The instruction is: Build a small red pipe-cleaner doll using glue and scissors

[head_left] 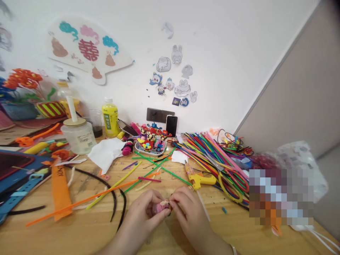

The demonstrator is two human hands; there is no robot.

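My left hand (147, 217) is closed around a small pink pipe-cleaner figure (160, 207), low over the front middle of the wooden table. The figure has a pale patch and a darker end on its right side, partly covered by fingers. At that right end, my right hand (190, 209) pinches with thumb and fingertips, and its other fingers are curled in. Just beyond my hands lie a green pipe cleaner (175, 176) and a yellow glue gun (200, 177). A tray (151, 153) at the back holds several colourful pipe-cleaner figures.
Bundled pipe cleaners (204, 148) and scissors (228, 187) lie at the right. Orange (92, 198) and black pipe cleaners (114, 202) cross the left side. A glass jar (77, 136), a yellow bottle (109, 118) and a phone (171, 125) stand towards the wall.
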